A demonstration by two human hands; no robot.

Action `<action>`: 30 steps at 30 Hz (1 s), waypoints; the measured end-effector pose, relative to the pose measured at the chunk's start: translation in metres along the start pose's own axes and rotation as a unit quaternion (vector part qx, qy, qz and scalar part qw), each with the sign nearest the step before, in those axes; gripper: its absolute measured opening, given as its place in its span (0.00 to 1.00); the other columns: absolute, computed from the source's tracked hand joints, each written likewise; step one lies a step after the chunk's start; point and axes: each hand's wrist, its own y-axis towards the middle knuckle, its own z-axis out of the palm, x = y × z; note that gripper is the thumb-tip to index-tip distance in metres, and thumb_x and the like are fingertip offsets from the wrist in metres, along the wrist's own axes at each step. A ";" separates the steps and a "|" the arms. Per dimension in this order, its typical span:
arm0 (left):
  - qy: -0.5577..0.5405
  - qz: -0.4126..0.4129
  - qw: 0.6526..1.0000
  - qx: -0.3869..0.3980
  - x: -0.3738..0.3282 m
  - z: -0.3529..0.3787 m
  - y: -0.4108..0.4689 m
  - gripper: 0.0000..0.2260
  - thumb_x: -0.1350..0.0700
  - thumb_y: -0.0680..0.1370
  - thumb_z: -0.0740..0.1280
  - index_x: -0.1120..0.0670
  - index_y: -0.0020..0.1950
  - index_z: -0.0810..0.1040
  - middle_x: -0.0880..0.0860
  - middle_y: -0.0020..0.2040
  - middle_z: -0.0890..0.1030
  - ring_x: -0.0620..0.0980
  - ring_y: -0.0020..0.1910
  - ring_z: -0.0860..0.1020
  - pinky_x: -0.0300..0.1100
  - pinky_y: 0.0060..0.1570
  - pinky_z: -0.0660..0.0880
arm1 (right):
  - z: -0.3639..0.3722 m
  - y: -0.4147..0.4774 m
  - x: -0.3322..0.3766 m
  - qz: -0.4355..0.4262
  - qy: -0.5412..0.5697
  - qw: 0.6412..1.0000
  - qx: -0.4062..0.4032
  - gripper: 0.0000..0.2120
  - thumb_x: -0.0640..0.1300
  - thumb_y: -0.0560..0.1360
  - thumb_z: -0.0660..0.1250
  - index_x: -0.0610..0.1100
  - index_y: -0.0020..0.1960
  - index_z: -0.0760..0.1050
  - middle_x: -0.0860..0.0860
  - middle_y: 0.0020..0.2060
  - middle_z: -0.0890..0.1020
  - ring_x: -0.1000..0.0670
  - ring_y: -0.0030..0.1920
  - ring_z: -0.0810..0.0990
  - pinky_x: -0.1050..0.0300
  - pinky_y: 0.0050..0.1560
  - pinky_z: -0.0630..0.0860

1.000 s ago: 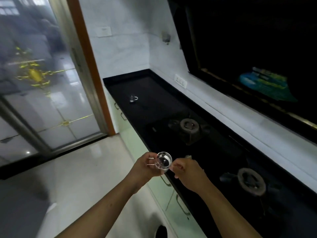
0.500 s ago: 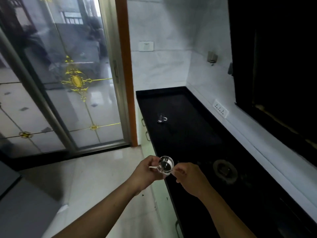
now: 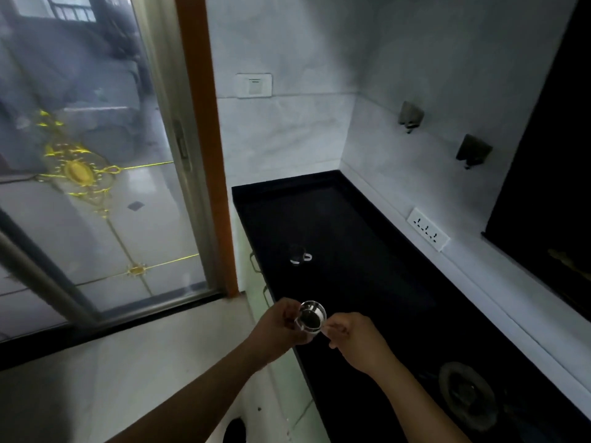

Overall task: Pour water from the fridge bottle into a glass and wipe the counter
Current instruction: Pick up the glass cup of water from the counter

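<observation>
Only two forearms [image 3: 198,394] and the hands are shown; the left hand [image 3: 277,327] and right hand [image 3: 358,342] are bare, and the forearms are left uncovered.

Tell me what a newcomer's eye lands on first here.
First comes the small glass cup, held near the counter's front edge by the left hand and right hand. Next is the black counter, dark against pale walls, with a second glass cup standing alone on it. To the left is the glass door with its gold ornament.
</observation>
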 end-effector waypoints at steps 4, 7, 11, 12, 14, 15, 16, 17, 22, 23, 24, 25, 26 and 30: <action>0.070 0.022 0.996 0.054 -0.004 -0.035 0.062 0.15 0.62 0.70 0.76 0.49 0.50 0.76 0.49 0.46 0.82 0.43 0.45 0.81 0.38 0.46 0.80 | 0.011 0.059 0.010 0.028 0.010 0.999 -0.016 0.09 0.45 0.78 0.68 0.49 0.40 0.82 0.49 0.35 0.85 0.53 0.37 0.84 0.57 0.40 0.79; 0.122 0.041 0.988 0.086 -0.004 -0.051 0.103 0.10 0.63 0.70 0.76 0.57 0.48 0.79 0.52 0.43 0.83 0.38 0.41 0.81 0.38 0.46 0.79 | 0.018 0.096 0.011 0.046 0.007 0.998 -0.032 0.09 0.42 0.77 0.67 0.49 0.40 0.82 0.50 0.35 0.85 0.53 0.36 0.84 0.55 0.42 0.80; 0.152 0.023 0.982 0.108 0.011 -0.059 0.159 0.12 0.53 0.65 0.76 0.50 0.45 0.78 0.46 0.41 0.82 0.41 0.42 0.81 0.45 0.49 0.81 | 0.024 0.138 0.005 0.072 -0.001 0.996 -0.045 0.08 0.41 0.77 0.67 0.45 0.43 0.84 0.49 0.36 0.85 0.51 0.36 0.84 0.54 0.42 0.79; 0.153 0.017 0.982 0.111 0.018 -0.058 0.171 0.14 0.52 0.64 0.76 0.47 0.46 0.77 0.45 0.42 0.82 0.43 0.44 0.82 0.47 0.51 0.81 | 0.025 0.146 0.002 0.078 -0.006 0.996 -0.045 0.08 0.41 0.77 0.67 0.44 0.44 0.84 0.49 0.36 0.85 0.52 0.36 0.84 0.54 0.43 0.79; 0.154 0.000 0.982 0.113 0.028 -0.053 0.190 0.17 0.54 0.65 0.76 0.47 0.51 0.76 0.46 0.47 0.82 0.45 0.48 0.81 0.44 0.50 0.79 | 0.026 0.162 -0.006 0.094 -0.013 0.995 -0.040 0.08 0.42 0.77 0.67 0.47 0.42 0.83 0.50 0.35 0.85 0.53 0.37 0.84 0.57 0.42 0.79; 0.157 -0.008 0.981 0.111 0.031 -0.050 0.198 0.18 0.56 0.66 0.77 0.48 0.53 0.75 0.46 0.48 0.82 0.44 0.49 0.81 0.41 0.49 0.78 | 0.027 0.169 -0.009 0.101 -0.015 0.994 -0.037 0.09 0.42 0.77 0.67 0.50 0.40 0.82 0.51 0.34 0.84 0.54 0.37 0.84 0.58 0.41 0.78; 0.161 -0.010 0.981 0.109 0.033 -0.047 0.203 0.19 0.57 0.67 0.77 0.49 0.54 0.75 0.46 0.49 0.82 0.44 0.49 0.81 0.40 0.49 0.77 | 0.026 0.174 -0.012 0.106 -0.019 0.994 -0.034 0.10 0.42 0.77 0.67 0.53 0.39 0.80 0.52 0.34 0.84 0.55 0.36 0.83 0.60 0.39 0.77; 0.165 -0.015 0.980 0.109 0.036 -0.044 0.211 0.19 0.57 0.67 0.77 0.49 0.54 0.75 0.47 0.49 0.82 0.44 0.49 0.81 0.41 0.49 0.78 | 0.027 0.180 -0.017 0.114 -0.021 0.993 -0.029 0.11 0.43 0.77 0.67 0.54 0.39 0.80 0.53 0.34 0.83 0.56 0.35 0.83 0.62 0.38 0.76; 0.187 -0.035 0.976 0.109 0.049 -0.035 0.237 0.21 0.60 0.69 0.77 0.52 0.58 0.74 0.49 0.52 0.82 0.46 0.51 0.81 0.43 0.54 0.78 | 0.033 0.209 -0.034 0.148 -0.005 0.989 -0.012 0.08 0.42 0.77 0.67 0.48 0.43 0.83 0.49 0.37 0.84 0.51 0.39 0.83 0.57 0.42 0.77; 0.197 -0.035 0.974 0.107 0.051 -0.035 0.241 0.21 0.60 0.69 0.77 0.52 0.59 0.74 0.49 0.52 0.82 0.46 0.51 0.81 0.42 0.54 0.78 | 0.035 0.213 -0.037 0.151 -0.001 0.988 -0.008 0.08 0.42 0.77 0.67 0.48 0.42 0.83 0.50 0.37 0.84 0.51 0.39 0.83 0.57 0.42 0.77; 0.202 -0.034 0.973 0.104 0.054 -0.034 0.246 0.21 0.60 0.69 0.77 0.53 0.59 0.74 0.49 0.53 0.82 0.46 0.51 0.81 0.41 0.53 0.77 | 0.036 0.218 -0.041 0.152 0.002 0.988 -0.005 0.08 0.42 0.77 0.67 0.49 0.42 0.83 0.51 0.36 0.84 0.51 0.38 0.83 0.58 0.42 0.77; 0.204 -0.036 0.973 0.103 0.057 -0.033 0.250 0.21 0.60 0.69 0.77 0.53 0.59 0.74 0.49 0.53 0.82 0.46 0.52 0.81 0.41 0.53 0.78 | 0.037 0.223 -0.044 0.152 0.004 0.988 -0.004 0.08 0.41 0.77 0.67 0.49 0.42 0.83 0.52 0.35 0.83 0.52 0.38 0.83 0.59 0.41 0.76; 0.204 -0.037 0.973 0.102 0.059 -0.032 0.252 0.21 0.60 0.69 0.77 0.53 0.59 0.74 0.49 0.53 0.82 0.46 0.52 0.81 0.40 0.54 0.78 | 0.038 0.227 -0.046 0.151 0.004 0.989 -0.003 0.08 0.41 0.77 0.67 0.49 0.43 0.83 0.54 0.34 0.83 0.53 0.37 0.82 0.60 0.40 0.76; 0.212 -0.039 0.973 0.084 0.064 -0.029 0.263 0.19 0.59 0.70 0.76 0.52 0.59 0.76 0.48 0.53 0.82 0.45 0.52 0.81 0.39 0.53 0.77 | 0.040 0.241 -0.055 0.150 0.006 0.989 0.011 0.07 0.42 0.78 0.66 0.48 0.46 0.83 0.54 0.36 0.82 0.55 0.39 0.82 0.64 0.40 0.74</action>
